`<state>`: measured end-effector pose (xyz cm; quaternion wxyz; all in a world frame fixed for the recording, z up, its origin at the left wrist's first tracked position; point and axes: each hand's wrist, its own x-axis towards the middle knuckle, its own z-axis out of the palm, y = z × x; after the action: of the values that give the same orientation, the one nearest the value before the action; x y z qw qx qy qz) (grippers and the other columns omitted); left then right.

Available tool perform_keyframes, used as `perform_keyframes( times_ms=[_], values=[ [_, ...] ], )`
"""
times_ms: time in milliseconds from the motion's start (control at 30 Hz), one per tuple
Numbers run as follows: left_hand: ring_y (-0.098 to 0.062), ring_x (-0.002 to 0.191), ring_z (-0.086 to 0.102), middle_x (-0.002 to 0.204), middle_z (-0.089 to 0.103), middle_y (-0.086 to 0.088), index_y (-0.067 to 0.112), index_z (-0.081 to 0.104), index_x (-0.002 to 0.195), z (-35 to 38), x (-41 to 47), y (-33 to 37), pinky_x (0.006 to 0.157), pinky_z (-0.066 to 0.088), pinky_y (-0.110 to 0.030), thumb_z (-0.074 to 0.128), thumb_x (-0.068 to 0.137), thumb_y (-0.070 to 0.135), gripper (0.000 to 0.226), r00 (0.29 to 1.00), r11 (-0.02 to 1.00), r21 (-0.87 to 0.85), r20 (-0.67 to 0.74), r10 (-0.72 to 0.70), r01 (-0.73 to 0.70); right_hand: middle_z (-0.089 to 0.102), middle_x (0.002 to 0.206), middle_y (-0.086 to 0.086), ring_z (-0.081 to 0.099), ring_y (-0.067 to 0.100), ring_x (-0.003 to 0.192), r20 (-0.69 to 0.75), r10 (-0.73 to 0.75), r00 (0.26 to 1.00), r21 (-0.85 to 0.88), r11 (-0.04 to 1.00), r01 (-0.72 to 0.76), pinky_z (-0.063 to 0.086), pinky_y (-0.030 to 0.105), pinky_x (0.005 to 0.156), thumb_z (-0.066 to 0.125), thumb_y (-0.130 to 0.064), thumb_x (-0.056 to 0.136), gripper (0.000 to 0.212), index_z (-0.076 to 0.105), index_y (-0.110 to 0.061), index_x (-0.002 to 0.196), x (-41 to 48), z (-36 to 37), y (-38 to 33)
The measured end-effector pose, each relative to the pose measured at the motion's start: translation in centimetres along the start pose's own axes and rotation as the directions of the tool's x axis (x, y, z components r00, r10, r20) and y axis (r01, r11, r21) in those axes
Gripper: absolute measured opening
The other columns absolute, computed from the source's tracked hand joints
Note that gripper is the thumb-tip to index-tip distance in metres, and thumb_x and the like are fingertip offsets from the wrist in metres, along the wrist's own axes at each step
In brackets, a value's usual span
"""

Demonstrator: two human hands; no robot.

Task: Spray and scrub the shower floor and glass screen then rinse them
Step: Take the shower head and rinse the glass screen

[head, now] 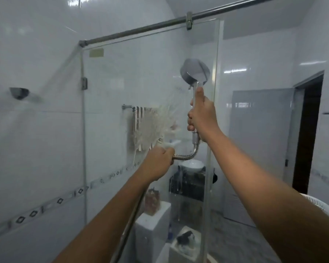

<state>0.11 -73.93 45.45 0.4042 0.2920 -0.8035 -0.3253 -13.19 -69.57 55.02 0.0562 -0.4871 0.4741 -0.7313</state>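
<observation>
— White glossy tiles cover the walls all round, with a band of small dark diamond tiles (32, 213) running low along the left wall. What stands in front?
— One glass screen (150, 82), upright. It is fixed at the left wall and ends in a free edge right of centre. One metal rail (141, 28) runs along its top.
— Any fittings?
— Two that I can count: one rail clamp (189, 20) up top and one side clamp (84, 83) on the screen's left edge.
— And the hands?
— Two, both raised. The right hand (202, 114) is wrapped round the handle of the single shower head (195, 72), thumb laid up the handle, the head turned toward the glass. The left hand (158, 162) is closed round the one metal hose (188, 155), which loops across from under the handle.
— Water?
— One white splash (152, 128) fans out on the glass just above the left hand.
— Beyond the glass?
— One striped towel (139, 114) on a bar, one white basin (193, 166) on a dark stand, one white toilet (152, 224). One grey door (262, 149) is beside a dark doorway at the right, and one metal holder (19, 93) sits on the left wall.
</observation>
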Motion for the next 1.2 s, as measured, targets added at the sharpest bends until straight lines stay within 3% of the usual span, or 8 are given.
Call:
perform_keyframes(
  times_ms=[167, 333, 500, 667, 800, 900, 1067, 1200],
  values=[
    [-0.003, 0.033, 0.032, 0.05, 0.047, 0.005, 0.019, 0.049, 0.052, 2.9, -2.8, -2.5, 0.041, 0.027, -0.021, 0.046, 0.098, 0.027, 0.047, 0.996, 0.995, 0.068, 0.039, -0.08, 0.077, 0.038, 0.054, -0.001, 0.037, 0.013, 0.037, 0.081, 0.096, 0.992, -0.08, 0.993, -0.09, 0.035, 0.024, 0.039, 0.029, -0.066, 0.099, 0.051, 0.047, -0.021, 0.084, -3.3, -1.4, 3.5],
    [-0.009, 0.041, 0.038, 0.044, 0.046, 0.006, 0.017, 0.046, 0.048, 6.3, -5.4, -4.8, 0.045, 0.031, -0.021, 0.049, 0.097, 0.024, 0.049, 0.99, 0.988, 0.108, 0.085, -0.117, 0.107, 0.04, 0.062, 0.008, 0.043, 0.019, 0.046, 0.162, 0.152, 0.975, -0.209, 0.971, -0.117, 0.04, 0.026, 0.038, 0.027, -0.066, 0.098, 0.059, 0.05, -0.014, 0.115, -6.0, -3.5, 6.7],
    [-0.017, 0.048, 0.036, 0.05, 0.039, -0.004, 0.015, 0.042, 0.049, 10.0, -8.1, -5.8, 0.053, 0.03, -0.028, 0.047, 0.098, 0.023, 0.05, 0.977, 0.987, 0.131, 0.178, -0.12, 0.097, 0.044, 0.063, 0.007, 0.046, 0.018, 0.047, 0.191, 0.219, 0.957, -0.295, 0.943, -0.157, 0.043, 0.025, 0.038, 0.026, -0.064, 0.099, 0.067, 0.052, -0.004, 0.108, -9.2, -6.4, 8.7],
    [-0.011, 0.041, 0.033, 0.045, 0.04, 0.003, 0.019, 0.043, 0.039, 12.7, -9.5, -5.8, 0.05, 0.029, -0.028, 0.048, 0.099, 0.02, 0.061, 0.969, 0.988, 0.13, 0.222, -0.113, 0.085, 0.043, 0.061, 0.005, 0.044, 0.015, 0.042, 0.224, 0.288, 0.931, -0.308, 0.927, -0.213, 0.043, 0.028, 0.039, 0.028, -0.063, 0.1, 0.065, 0.052, -0.003, 0.1, -10.6, -8.9, 9.9],
    [-0.013, 0.042, 0.033, 0.045, 0.04, 0.004, 0.019, 0.043, 0.045, 14.0, -9.6, -5.3, 0.051, 0.03, -0.026, 0.047, 0.1, 0.022, 0.056, 0.969, 0.988, 0.133, 0.223, -0.102, 0.074, 0.046, 0.065, 0.009, 0.044, 0.018, 0.044, 0.246, 0.331, 0.911, -0.312, 0.917, -0.249, 0.041, 0.027, 0.038, 0.03, -0.063, 0.1, 0.067, 0.051, 0.001, 0.106, -10.4, -9.9, 10.1],
    [-0.012, 0.042, 0.034, 0.042, 0.039, 0.007, 0.019, 0.043, 0.043, 14.1, -9.0, -4.8, 0.052, 0.032, -0.027, 0.048, 0.098, 0.021, 0.056, 0.971, 0.987, 0.142, 0.212, -0.111, 0.082, 0.048, 0.066, 0.009, 0.045, 0.019, 0.045, 0.273, 0.31, 0.911, -0.318, 0.923, -0.218, 0.042, 0.027, 0.039, 0.029, -0.064, 0.1, 0.068, 0.053, 0.0, 0.107, -9.7, -10.1, 9.8],
    [-0.016, 0.049, 0.042, 0.053, 0.048, -0.007, 0.015, 0.046, 0.047, 12.2, -6.2, -3.1, 0.055, 0.036, -0.029, 0.049, 0.095, 0.02, 0.049, 0.992, 0.984, 0.168, 0.096, -0.081, 0.064, 0.037, 0.055, 0.004, 0.039, 0.017, 0.041, 0.243, 0.211, 0.947, -0.242, 0.958, -0.151, 0.04, 0.027, 0.039, 0.027, -0.065, 0.099, 0.075, 0.052, 0.005, 0.11, -6.7, -9.2, 7.8],
    [-0.014, 0.046, 0.042, 0.052, 0.049, -0.003, 0.014, 0.049, 0.05, 9.4, -2.6, -0.7, 0.054, 0.035, -0.028, 0.047, 0.095, 0.022, 0.046, 0.999, 0.985, 0.164, 0.005, -0.049, 0.047, 0.036, 0.058, 0.004, 0.041, 0.02, 0.046, 0.196, 0.084, 0.977, -0.174, 0.983, -0.05, 0.04, 0.026, 0.038, 0.026, -0.064, 0.1, 0.06, 0.054, -0.011, 0.103, -2.9, -7.8, 5.0]
  ],
)
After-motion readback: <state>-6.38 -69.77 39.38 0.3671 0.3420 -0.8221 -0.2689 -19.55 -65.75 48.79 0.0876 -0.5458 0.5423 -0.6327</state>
